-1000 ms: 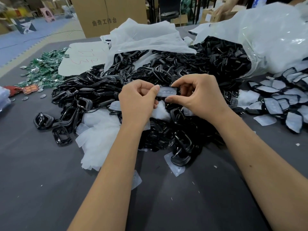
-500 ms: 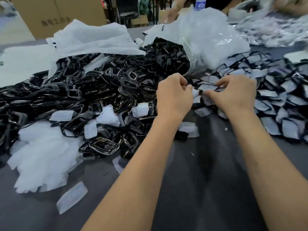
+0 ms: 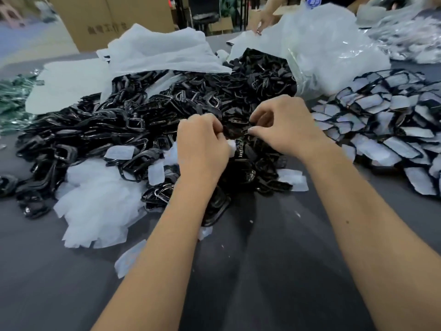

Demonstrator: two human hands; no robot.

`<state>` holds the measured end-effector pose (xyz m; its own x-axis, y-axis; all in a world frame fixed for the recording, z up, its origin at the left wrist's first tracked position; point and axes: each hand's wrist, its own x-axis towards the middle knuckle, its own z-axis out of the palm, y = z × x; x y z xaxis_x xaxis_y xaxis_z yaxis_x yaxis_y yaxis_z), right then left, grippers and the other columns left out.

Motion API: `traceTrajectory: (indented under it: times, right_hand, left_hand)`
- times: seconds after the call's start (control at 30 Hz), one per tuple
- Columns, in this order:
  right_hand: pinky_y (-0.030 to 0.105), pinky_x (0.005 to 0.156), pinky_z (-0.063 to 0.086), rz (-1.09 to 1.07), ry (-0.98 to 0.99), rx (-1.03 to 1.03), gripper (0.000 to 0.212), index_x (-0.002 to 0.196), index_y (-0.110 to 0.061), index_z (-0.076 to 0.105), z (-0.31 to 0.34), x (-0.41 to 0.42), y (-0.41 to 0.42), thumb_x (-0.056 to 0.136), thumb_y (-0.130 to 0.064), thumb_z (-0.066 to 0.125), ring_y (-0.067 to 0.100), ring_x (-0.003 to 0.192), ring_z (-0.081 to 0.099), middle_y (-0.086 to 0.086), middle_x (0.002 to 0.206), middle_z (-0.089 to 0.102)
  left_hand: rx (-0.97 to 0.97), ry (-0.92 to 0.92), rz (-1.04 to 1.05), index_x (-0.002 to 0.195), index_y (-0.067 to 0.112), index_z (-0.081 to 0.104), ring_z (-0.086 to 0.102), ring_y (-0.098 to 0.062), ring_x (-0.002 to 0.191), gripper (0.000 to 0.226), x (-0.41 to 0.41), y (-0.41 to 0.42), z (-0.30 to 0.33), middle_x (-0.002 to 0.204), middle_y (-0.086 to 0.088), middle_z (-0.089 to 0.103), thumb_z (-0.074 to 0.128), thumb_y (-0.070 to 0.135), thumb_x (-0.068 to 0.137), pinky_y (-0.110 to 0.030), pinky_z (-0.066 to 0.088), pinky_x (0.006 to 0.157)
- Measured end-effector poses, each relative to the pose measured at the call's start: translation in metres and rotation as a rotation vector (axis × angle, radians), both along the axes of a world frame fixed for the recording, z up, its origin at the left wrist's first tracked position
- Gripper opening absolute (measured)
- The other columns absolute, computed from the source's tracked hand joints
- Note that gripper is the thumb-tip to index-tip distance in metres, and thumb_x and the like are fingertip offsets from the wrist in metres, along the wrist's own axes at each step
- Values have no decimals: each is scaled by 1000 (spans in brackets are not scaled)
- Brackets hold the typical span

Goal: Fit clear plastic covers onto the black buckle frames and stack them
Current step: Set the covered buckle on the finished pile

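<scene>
My left hand (image 3: 202, 149) and my right hand (image 3: 284, 125) meet over the big heap of bare black buckle frames (image 3: 133, 130). Between their fingertips they pinch one black buckle frame (image 3: 235, 126), left hand on its left end, right hand on its right end. A bit of clear plastic cover (image 3: 231, 145) shows at the edge of my left palm; whether the hand holds it I cannot tell. Loose clear plastic covers (image 3: 95, 206) lie in a pile at the front left. Buckles with covers fitted lie in overlapping rows (image 3: 381, 130) at the right.
A clear plastic bag (image 3: 322, 51) spills buckles at the back right, and a white bag (image 3: 155, 48) lies behind the heap. Green packets (image 3: 12, 101) sit far left. A cardboard box (image 3: 95, 17) stands behind. Another person's hand (image 3: 262, 22) works at the far edge. Dark grey table (image 3: 274, 271).
Both hands left the covered rows at the right, where the covered buckle went down, and came back over the black heap. They now pinch a bare frame.
</scene>
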<state>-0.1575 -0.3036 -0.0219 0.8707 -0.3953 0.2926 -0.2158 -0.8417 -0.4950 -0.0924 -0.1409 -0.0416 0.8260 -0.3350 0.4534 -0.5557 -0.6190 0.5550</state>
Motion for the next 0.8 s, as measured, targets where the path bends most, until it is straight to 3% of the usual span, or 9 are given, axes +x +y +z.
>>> traceTrajectory:
  times: [0.2,0.33,0.57,0.7,0.8]
  right_hand:
    - [37,98,53,-1,15,-94,36,123,-20,72,-4,50,46,88,-22,80,25,114,63,4,117,71]
    - [38,97,54,-45,102,-88,48,129,-24,69,-10,67,55,86,-5,76,29,117,64,10,127,67]
    - [38,92,57,-112,-42,-49,21,105,-21,79,-13,74,55,87,-10,76,27,105,69,6,105,76]
    - [34,91,55,-88,56,-33,25,112,-24,76,-20,83,59,89,-13,77,30,108,68,10,115,73]
    - [31,87,55,-101,-12,2,22,104,-21,78,-21,82,57,86,-10,81,28,103,69,9,111,73]
  left_hand:
    - [151,16,133,103,18,75,60,-31,107,19,35,61,-2,109,-6,68,68,15,85,-42,47,98]
    - [85,70,104,99,18,74,59,-20,95,15,45,77,-10,101,0,65,75,23,85,-29,44,84]
    - [22,74,82,92,20,74,62,-14,82,10,51,78,-11,88,4,69,76,23,82,-31,52,78]
    - [0,80,66,88,21,74,64,-11,81,7,54,79,-12,85,8,70,78,24,83,-31,54,80]
    - [-17,89,62,83,22,73,64,-8,78,6,55,80,-13,81,11,69,79,24,84,-28,54,77]
